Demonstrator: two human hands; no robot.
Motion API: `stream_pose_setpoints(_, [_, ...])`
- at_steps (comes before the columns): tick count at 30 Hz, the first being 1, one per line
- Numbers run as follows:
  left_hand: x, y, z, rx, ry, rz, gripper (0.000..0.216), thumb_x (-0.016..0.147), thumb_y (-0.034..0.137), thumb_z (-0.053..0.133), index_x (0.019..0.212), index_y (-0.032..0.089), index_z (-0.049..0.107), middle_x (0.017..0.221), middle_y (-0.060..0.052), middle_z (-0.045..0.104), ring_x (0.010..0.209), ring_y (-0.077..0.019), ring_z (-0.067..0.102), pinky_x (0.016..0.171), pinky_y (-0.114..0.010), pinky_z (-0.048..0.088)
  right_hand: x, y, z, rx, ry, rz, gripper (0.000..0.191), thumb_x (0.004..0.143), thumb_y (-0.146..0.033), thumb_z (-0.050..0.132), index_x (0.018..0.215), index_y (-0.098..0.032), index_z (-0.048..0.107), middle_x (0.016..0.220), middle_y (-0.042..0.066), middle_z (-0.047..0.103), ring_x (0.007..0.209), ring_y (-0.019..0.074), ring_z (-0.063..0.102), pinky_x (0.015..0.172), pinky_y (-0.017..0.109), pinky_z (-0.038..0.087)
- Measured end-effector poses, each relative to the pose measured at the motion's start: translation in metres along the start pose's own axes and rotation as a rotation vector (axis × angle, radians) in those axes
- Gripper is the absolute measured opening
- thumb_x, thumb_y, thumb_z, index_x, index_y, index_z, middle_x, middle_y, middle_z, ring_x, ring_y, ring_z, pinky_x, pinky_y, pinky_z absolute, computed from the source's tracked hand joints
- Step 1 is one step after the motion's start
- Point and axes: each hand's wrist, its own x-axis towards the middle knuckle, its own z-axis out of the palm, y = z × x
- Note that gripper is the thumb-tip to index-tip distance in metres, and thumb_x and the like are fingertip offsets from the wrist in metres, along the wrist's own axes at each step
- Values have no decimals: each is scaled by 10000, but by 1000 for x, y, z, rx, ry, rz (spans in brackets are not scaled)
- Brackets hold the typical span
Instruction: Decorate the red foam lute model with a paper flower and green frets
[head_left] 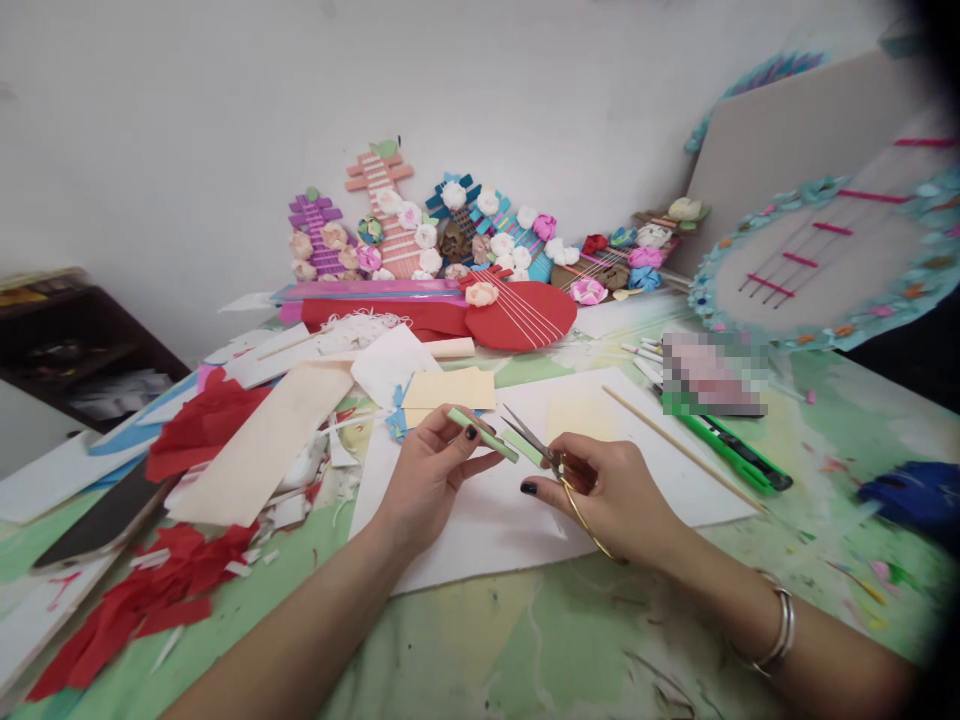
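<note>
Evidently your left hand has its fingers clamped on a slim, pale green, folded-looking paper strip, raised above a large white sheet. Your right hand has its fingers wrapped about the gold-handled metal scissors, whose slender blades look slightly parted beside the strip. For a neat snip, keep your left thumb clear of the blades, brace the paper near the cut and use short strokes; it seems stiff enough to hold its edge. Nearby you have flat cream paper pieces, limp, ragged red crepe-like paper and a thin, straight wooden stick.
</note>
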Motion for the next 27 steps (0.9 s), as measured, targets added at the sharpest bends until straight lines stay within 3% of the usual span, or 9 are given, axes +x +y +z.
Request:
stream_pose_setpoints(3, [-1,-1,3,31,-26,-15,118,748,188,662,773,154,552,769,11,598,746,-124,608,705,-307,552,1,0,5,211,-6,69,261,677,-407,695,750,-169,617,502,-60,441,479,74,389,457,207,310])
stream_pose_setpoints(7, [-4,-7,8,105,-66,-20,163,744,240,669,782,158,533,761,7,600,750,-144,619,689,-318,558,-1,-1,14,626,-88,131,302,650,-352,722,841,-153,600,628,-19,579,510,90,512,495,225,440])
stream_pose_setpoints(9, [-5,-9,9,158,-77,-19,182,743,269,670,785,157,533,766,-1,614,751,-146,625,689,-315,561,-1,-2,17,714,-92,119,266,661,-313,715,835,-147,600,669,2,624,549,108,572,543,242,486])
stream_pose_setpoints(15, [-5,-7,11,342,-15,6,212,694,289,710,741,144,564,692,-6,650,648,-147,651,667,-314,575,-3,0,14,722,-19,65,134,733,-239,640,822,-146,600,621,2,636,542,119,614,526,234,509])
stream_pose_setpoints(20, [-7,-5,10,396,-29,32,190,686,285,713,697,135,596,603,-12,641,571,-148,637,565,-284,572,-7,0,10,609,-54,-14,103,759,-226,603,816,-142,588,557,-9,599,467,112,597,451,215,490])
stream_pose_setpoints(24, [-8,-5,9,437,-63,92,179,710,293,687,686,129,620,505,-3,591,414,-102,539,392,-210,465,-9,0,10,515,-47,-76,106,786,-257,567,807,-154,575,521,-27,565,409,100,573,398,197,476])
stream_pose_setpoints(27, [-8,-5,9,457,-70,108,166,717,287,680,696,127,640,497,-6,587,366,-71,463,361,-192,389,-9,-1,10,461,-39,-118,106,800,-260,546,794,-157,570,526,-24,565,399,89,564,387,181,464])
